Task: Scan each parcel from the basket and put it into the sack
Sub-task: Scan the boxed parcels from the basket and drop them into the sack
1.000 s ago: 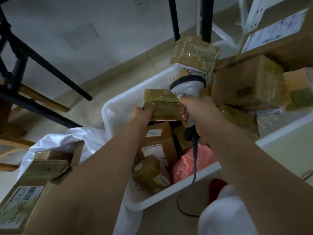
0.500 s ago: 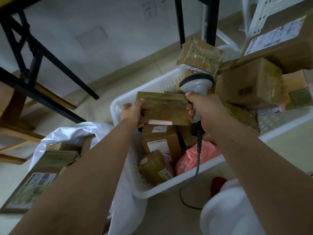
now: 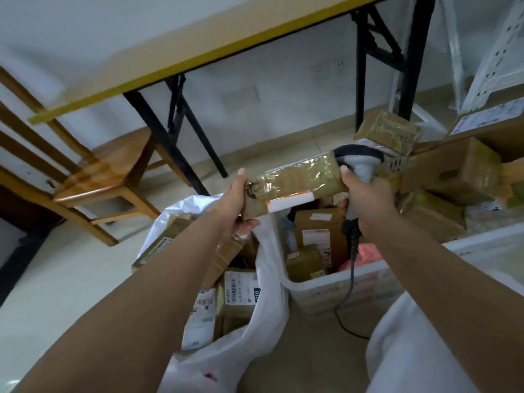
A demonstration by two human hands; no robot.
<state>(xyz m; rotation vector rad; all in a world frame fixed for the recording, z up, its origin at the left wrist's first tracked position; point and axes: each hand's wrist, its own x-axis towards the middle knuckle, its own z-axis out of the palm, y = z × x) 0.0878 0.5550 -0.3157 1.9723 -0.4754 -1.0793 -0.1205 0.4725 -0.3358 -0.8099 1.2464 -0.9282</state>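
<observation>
My left hand (image 3: pixel 236 204) grips the left end of a long brown taped parcel (image 3: pixel 292 182) with a white label strip, held level above the gap between sack and basket. My right hand (image 3: pixel 365 194) grips the handle of a grey barcode scanner (image 3: pixel 359 158), whose head sits at the parcel's right end. Below, the white basket (image 3: pixel 326 290) holds several cardboard parcels and a pink bag. The white sack (image 3: pixel 266 279) at lower left stands open with several labelled parcels inside.
More cardboard boxes (image 3: pixel 453 168) are stacked at the right behind the basket. A wooden chair (image 3: pixel 113 177) and a folding table with black legs (image 3: pixel 181 131) stand at the left and back. The scanner cable (image 3: pixel 350 282) hangs over the basket's front wall.
The parcel has been lifted out of the basket and carried up and left, toward the sack. The view has tilted up, showing the table and chair.
</observation>
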